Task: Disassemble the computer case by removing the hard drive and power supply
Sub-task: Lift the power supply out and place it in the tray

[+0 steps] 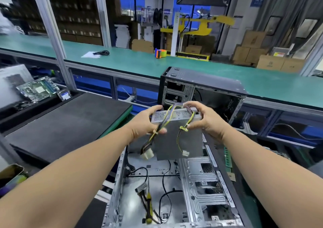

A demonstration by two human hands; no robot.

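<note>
Both hands hold the grey power supply [176,133] in the air above the open computer case [192,189]. The left hand [146,122] grips its left end, thumb pinning a cable bundle [161,124] against it. The right hand [203,118] grips the right end, fingertips on the yellow-black wires [189,121]. White connectors [147,155] dangle below both grips.

Bright, even overhead light, soft shadows, mild sheen on bare metal, wide-angle bending at edges, far left background blurred
</note>
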